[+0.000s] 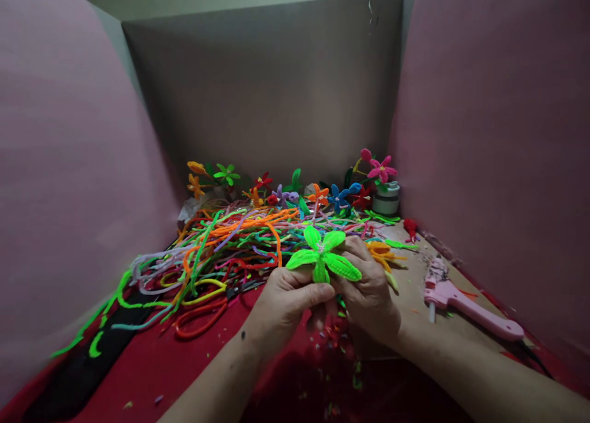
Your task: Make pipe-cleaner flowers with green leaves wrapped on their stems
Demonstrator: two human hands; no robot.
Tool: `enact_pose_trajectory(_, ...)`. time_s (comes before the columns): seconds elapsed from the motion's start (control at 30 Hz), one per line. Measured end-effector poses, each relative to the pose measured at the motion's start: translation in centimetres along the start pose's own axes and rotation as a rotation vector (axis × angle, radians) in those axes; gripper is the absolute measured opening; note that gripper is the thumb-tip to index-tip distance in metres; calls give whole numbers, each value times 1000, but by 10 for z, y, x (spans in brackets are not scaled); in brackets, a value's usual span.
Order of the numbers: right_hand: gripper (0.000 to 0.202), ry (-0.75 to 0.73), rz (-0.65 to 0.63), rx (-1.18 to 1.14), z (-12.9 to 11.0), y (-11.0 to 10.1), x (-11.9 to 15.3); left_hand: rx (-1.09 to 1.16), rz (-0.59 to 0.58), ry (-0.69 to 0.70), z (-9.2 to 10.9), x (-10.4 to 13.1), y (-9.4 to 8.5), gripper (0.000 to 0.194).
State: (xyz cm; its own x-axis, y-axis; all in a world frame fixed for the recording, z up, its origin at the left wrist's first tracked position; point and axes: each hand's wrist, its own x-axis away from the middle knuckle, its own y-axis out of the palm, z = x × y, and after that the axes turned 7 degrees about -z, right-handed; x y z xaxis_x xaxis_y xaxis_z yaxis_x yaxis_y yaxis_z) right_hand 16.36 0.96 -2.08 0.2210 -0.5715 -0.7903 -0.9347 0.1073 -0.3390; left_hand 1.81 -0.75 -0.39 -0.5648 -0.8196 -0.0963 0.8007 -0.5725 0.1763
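- Pink panels stand left (69, 165) and right (498, 134) of a bench (138, 377) covered in red cloth, with a grey panel (267, 103) across the back.
- Both hands meet near the middle of the bench, at a bright green flower (321, 248) with five fuzzy petals and small pale beads at its centre, raised above the cloth and facing the camera.
- Left hand (292, 297): closed, its thumb pressed over the curled fingers just under the lowest petal, pinching the flower there.
- Right hand (369, 288): half curled behind and beside the right petals; its fingertips are hidden, so I cannot tell whether it grips the flower too.
- Small coloured scraps (329, 340) lie scattered on the cloth below the hands.
- Some orange fuzzy pieces (385, 254) lie just beyond the right hand.
- Farther right, a pink glue gun (474, 315) lies on a brown board (412, 315), its clear nozzle end not easy to make out.
- Beyond the hands spreads a tangled heap of fuzzy stems (249, 226) in many colours, trailing left over a black strip (87, 355).
- Behind the heap stand finished flowers, among them a green one (227, 174), a blue one (340, 198) and a pink one (381, 168), the last above a pale lidded cup (386, 200).
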Motion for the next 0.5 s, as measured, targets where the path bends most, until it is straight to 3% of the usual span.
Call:
enact_pose_trajectory(0.1,17,52,10,-70,-1,1,0,-31,-28,25,2,1,-2,17)
enact_pose_trajectory(0.2,18,198,50,-280,0,3,-2,-56,-45,12,7,1,-7,9)
enact_pose_trajectory(0.37,10,499,148,-807,-1,7,-10,-248,260,84,6,-8,-12,18)
enact_pose_trajectory(0.5,4,577,173,-981,-5,10,-13,-498,256,197,-6,-15,-4,31)
